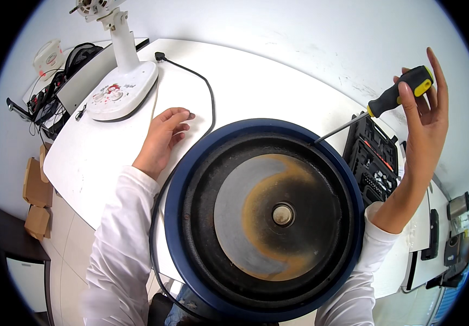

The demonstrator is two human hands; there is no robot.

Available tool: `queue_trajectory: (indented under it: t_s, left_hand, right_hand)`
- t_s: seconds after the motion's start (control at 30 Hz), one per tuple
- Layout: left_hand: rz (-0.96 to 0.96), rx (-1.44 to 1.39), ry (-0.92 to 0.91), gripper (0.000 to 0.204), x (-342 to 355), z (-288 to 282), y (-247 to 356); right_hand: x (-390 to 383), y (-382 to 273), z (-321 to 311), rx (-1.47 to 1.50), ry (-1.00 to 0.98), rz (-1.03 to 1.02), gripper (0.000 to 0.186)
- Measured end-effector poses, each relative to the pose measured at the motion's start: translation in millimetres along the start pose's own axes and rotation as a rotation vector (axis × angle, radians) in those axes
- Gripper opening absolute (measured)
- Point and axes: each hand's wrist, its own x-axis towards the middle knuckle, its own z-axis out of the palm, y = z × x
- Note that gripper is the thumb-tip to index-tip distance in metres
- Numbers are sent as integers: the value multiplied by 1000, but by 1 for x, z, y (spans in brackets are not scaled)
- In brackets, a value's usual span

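A round electric appliance base (264, 126) with a blue outer rim and a black inner well is in front of me. In its well lies a grey metal plate (234, 201), scorched brown and black, around a metal knob (282, 215). My right hand (427, 117) holds a screwdriver (389, 100) by its black and yellow handle, forefinger raised. The tilted shaft meets the base's inner edge at the upper right; any screw under the tip is too small to tell. My left hand (164, 138) is beside the rim, fingers curled, a small dark bit at the fingertips.
A black cord (211, 89) with a plug runs along the base's left side. Behind stands a white fan stand (120, 89). An open tool case (373, 157) lies right of the base, near my right forearm. Cardboard boxes (38, 187) are on the floor at left.
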Motion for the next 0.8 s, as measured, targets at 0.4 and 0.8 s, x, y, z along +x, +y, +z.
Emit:
queue_trajectory:
  t_s: [0.4, 0.8]
  left_hand:
    - [3, -6, -14, 14, 2, -2, -1]
    - [-7, 6, 2, 14, 0, -1, 1]
  right_hand:
    - [0, 0, -3, -86, 16, -8, 57]
    - [-1, 2, 1, -133, 29, -35, 52]
